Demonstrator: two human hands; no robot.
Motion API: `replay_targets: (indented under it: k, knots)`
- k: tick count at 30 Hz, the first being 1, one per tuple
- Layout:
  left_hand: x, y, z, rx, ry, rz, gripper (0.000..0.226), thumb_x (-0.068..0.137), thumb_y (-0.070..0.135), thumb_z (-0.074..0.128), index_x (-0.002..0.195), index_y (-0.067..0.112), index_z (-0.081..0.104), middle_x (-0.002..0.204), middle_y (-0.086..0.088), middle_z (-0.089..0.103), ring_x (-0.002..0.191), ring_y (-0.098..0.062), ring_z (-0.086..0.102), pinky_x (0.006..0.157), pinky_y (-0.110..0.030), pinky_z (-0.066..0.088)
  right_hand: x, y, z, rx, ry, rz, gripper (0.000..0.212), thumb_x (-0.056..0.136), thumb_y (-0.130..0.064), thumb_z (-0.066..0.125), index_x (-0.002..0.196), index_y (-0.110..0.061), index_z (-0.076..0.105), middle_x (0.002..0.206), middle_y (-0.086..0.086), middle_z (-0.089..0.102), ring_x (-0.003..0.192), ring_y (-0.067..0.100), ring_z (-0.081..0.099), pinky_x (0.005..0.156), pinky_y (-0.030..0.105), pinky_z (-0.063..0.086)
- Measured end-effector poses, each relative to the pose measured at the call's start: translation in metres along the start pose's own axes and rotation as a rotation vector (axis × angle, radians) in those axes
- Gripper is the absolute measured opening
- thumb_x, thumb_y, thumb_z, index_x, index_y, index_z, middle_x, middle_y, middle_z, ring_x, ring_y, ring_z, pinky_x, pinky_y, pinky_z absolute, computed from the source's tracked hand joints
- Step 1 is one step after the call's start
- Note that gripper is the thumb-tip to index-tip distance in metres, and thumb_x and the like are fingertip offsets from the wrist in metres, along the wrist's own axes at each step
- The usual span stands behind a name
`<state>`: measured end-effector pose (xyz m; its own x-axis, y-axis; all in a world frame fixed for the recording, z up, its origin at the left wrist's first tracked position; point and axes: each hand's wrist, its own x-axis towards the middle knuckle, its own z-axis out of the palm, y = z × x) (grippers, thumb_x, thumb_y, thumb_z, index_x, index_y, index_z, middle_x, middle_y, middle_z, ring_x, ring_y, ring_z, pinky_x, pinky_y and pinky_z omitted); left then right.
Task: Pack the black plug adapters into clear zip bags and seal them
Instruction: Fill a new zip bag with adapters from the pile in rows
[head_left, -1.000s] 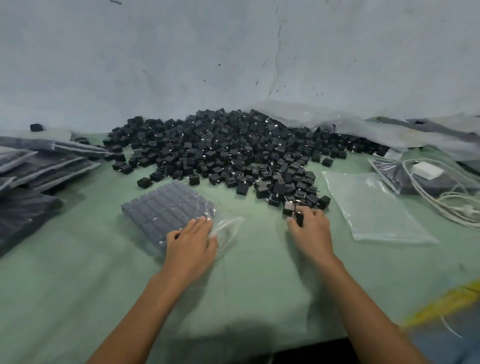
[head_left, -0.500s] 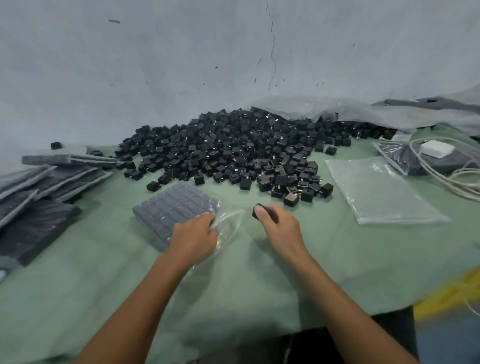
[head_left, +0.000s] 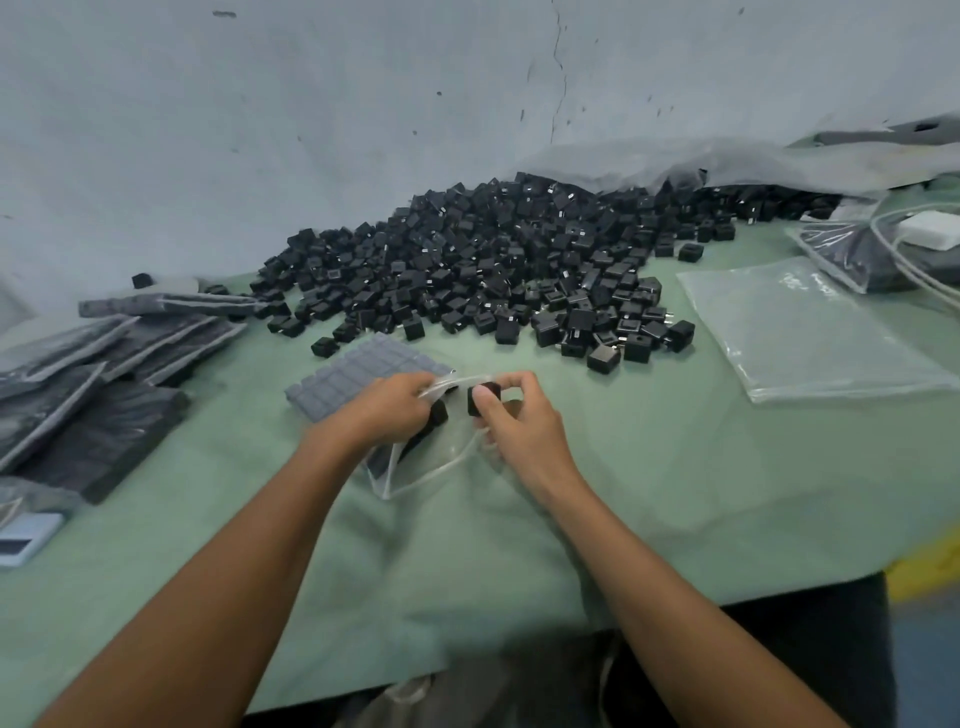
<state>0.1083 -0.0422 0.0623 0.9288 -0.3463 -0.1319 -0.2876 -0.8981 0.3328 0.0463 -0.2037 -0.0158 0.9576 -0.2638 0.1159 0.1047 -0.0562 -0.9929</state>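
The left hand pinches the zip bag mouth open mid-counter so the right hand, fingers curled round one black adapter, can slide it in beside packed rows.

A cracked grey wall rises behind the green-covered table.

- Heap: loose black cube adapters against the wall.
- Adapter: pinched at the bag's open mouth.
- Bag: clear, part-filled in neat rows.
- Empty bags: flat stack, right.
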Motion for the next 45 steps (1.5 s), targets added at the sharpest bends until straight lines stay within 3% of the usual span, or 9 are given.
replay_targets:
  k: [3,7,14,19,22,27,32,37,45]
  knots:
    - [-0.001,-0.001,0.002,-0.013,0.011,0.005,0.033,0.102,0.019,0.043,0.125,0.029,0.063,0.112,0.003,0.067,0.095,-0.012,0.061,0.073,-0.028,0.045,0.001,0.004,0.003,-0.032,-0.011,-0.002,0.029,0.076,-0.059,0.068,0.092,-0.04,0.053,0.082,-0.001,0.074,0.072,0.019,0.07,0.067,0.044,0.06]
    - [-0.001,-0.001,0.003,-0.015,0.009,0.007,0.03,0.101,0.019,0.046,0.122,0.03,0.064,0.109,0.005,0.067,0.09,-0.007,0.06,0.064,-0.021,0.041,0.001,0.011,0.005,-0.274,0.011,-0.169,0.023,0.08,-0.053,0.069,0.092,-0.034,0.063,0.092,-0.015,0.061,0.076,0.001,0.057,0.073,0.024,0.045]
    - [0.0,0.0,0.003,0.013,0.008,-0.006,0.029,0.1,0.015,0.045,0.115,0.028,0.065,0.096,0.005,0.066,0.085,-0.011,0.06,0.063,-0.026,0.042,0.008,0.015,0.011,-0.659,0.093,-0.303,0.028,0.085,-0.043,0.071,0.109,-0.03,0.07,0.141,0.002,0.037,0.127,0.021,0.031,0.099,0.028,0.038]
    - [0.0,0.002,0.004,0.065,0.007,-0.008,0.026,0.098,0.015,0.045,0.105,0.029,0.065,0.091,0.005,0.066,0.086,-0.016,0.061,0.075,-0.036,0.051,0.018,0.007,0.021,-0.951,0.108,-0.379,0.028,0.09,-0.043,0.066,0.107,-0.021,0.071,0.144,0.004,0.044,0.125,0.026,0.04,0.099,0.036,0.041]
    - [0.002,0.001,0.004,0.085,0.012,-0.014,0.025,0.099,0.016,0.045,0.106,0.028,0.066,0.09,0.003,0.067,0.084,-0.017,0.062,0.082,-0.04,0.055,0.021,0.007,0.025,-0.993,0.169,-0.367,0.032,0.091,-0.045,0.064,0.106,-0.018,0.072,0.139,0.004,0.05,0.121,0.027,0.044,0.095,0.037,0.04]
    - [0.002,0.0,0.004,0.085,0.006,-0.014,0.028,0.098,0.015,0.044,0.109,0.029,0.065,0.092,0.004,0.066,0.085,-0.015,0.061,0.074,-0.034,0.051,0.023,0.009,0.029,-1.062,0.069,-0.375,0.034,0.098,-0.04,0.053,0.107,-0.013,0.072,0.133,0.007,0.052,0.118,0.03,0.045,0.096,0.039,0.038]
    - [-0.002,0.004,0.006,0.128,0.014,-0.019,0.025,0.096,0.015,0.045,0.107,0.025,0.065,0.093,0.0,0.067,0.09,-0.022,0.063,0.086,-0.043,0.054,0.021,0.012,0.027,-1.068,0.023,-0.375,0.027,0.099,-0.028,0.048,0.105,-0.014,0.07,0.13,0.008,0.052,0.113,0.03,0.045,0.093,0.038,0.039]
    - [-0.008,0.01,0.01,0.201,0.054,-0.001,0.02,0.093,0.021,0.048,0.094,0.022,0.068,0.085,-0.002,0.069,0.082,-0.022,0.063,0.078,-0.037,0.054,0.016,0.012,0.023,-1.001,0.023,-0.376,0.023,0.095,-0.021,0.05,0.112,-0.012,0.063,0.133,0.01,0.049,0.113,0.032,0.045,0.093,0.038,0.04]
    - [-0.009,0.009,0.017,0.226,0.113,-0.004,0.018,0.093,0.023,0.048,0.092,0.03,0.064,0.079,0.004,0.063,0.072,-0.018,0.056,0.057,-0.031,0.033,0.018,0.018,0.024,-1.054,-0.036,-0.33,0.031,0.097,-0.028,0.046,0.124,-0.022,0.059,0.147,0.011,0.036,0.123,0.032,0.04,0.102,0.038,0.035]
